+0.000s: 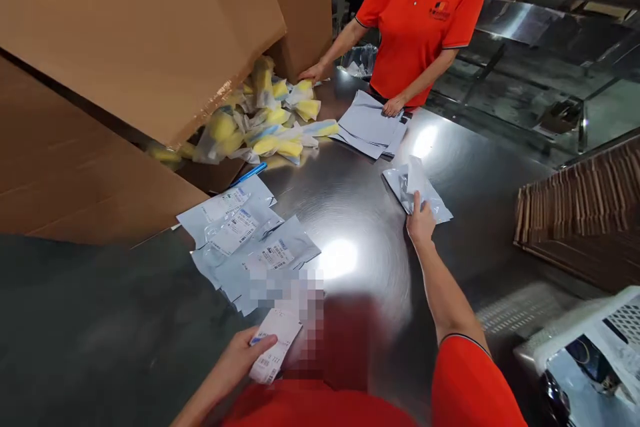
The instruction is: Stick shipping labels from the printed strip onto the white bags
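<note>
My left hand (pixel 250 352) is closed on a stack of white printed labels (pixel 274 343), thumb on top, at the near table edge. Farther right, my right hand (pixel 421 219) has its fingers on a grey plastic mailing bag (pixel 437 203) with a white sheet (pixel 416 175) over it. Whether the fingers grip the bag or the sheet is hard to tell. To the left, several grey bags with labels (pixel 275 255) overlap on the metal table (pixel 360 207). A blue pen (pixel 250 173) lies at their far edge.
Across the table, a person in an orange shirt (pixel 415 20) rests a hand on grey bags (pixel 367 121). Yellow wrapped items (pixel 273 140) spill from a large cardboard box (pixel 150 33). Folded cardboard (pixel 580 200) stands right, above a white crate (pixel 545 340).
</note>
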Demonstrator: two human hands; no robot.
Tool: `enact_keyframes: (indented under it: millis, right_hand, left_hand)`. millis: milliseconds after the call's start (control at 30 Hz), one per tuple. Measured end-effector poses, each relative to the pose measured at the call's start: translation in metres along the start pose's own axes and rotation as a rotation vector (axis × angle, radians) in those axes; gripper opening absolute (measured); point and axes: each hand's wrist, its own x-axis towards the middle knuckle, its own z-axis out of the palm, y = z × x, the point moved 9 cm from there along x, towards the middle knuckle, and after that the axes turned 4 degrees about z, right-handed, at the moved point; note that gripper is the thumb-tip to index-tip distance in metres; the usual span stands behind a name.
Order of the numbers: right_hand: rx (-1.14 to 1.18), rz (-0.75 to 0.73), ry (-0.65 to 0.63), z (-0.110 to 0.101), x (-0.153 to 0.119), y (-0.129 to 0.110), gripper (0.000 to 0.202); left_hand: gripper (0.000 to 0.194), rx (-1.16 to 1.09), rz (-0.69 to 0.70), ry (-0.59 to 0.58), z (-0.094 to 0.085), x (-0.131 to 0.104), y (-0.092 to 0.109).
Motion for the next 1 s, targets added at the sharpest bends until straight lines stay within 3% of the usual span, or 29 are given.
enact_keyframes:
  millis: [133,267,333,467,533,600,667,733,800,867,1000]
  right_hand:
    - [0.186,0.057,-0.099,-0.002,-0.041,-0.004,0.073]
    - [0.399,-0.065,-0.31,-0.021,-0.118,-0.059,0.089]
    - [0.402,-0.202,-0.308,-0.057,-0.149,-0.088,0.089]
    - [0.353,-0.424,0.166,-0.177,-0.161,-0.104,0.053]
    - [0.481,-0.402,0.191,-0.199,-0.151,-0.097,0.038]
    - [0.648,-0.293,-0.01,-0.177,-0.141,-0.091,0.038]
    - [0.723,-0.167,-0.283,-0.125,-0.143,-0.089,0.049]
    - [0.649,-0.085,-0.467,-0.068,-0.153,-0.086,0.055]
    - [0.449,-0.027,-0.494,-0.023,-0.158,-0.074,0.056]
    - [0.241,0.024,-0.467,0.005,-0.16,-0.06,0.056]
    - [-0.072,0.071,-0.487,0.026,-0.168,-0.043,0.072]
  left_hand:
    - [0.049,-0.022,0.039,-0.051,0.002,0.015,0.01]
    - [0.05,-0.012,0.09,-0.094,0.007,0.021,0.017]
    - [0.05,-0.014,0.098,-0.078,0.007,0.018,0.015]
    - [0.05,-0.1,0.044,-0.03,0.004,-0.003,-0.008]
    - [0.049,-0.158,0.02,0.001,0.002,-0.018,-0.023]
    - [0.046,-0.193,0.008,0.036,0.001,-0.033,-0.038]
    - [0.047,-0.211,0.007,0.061,0.0,-0.044,-0.049]
    - [0.052,-0.223,0.005,0.077,0.0,-0.053,-0.057]
    - [0.055,-0.231,-0.005,0.106,-0.003,-0.059,-0.063]
    - [0.056,-0.241,-0.027,0.139,-0.008,-0.065,-0.067]
    - [0.058,-0.263,-0.05,0.165,-0.015,-0.071,-0.075]
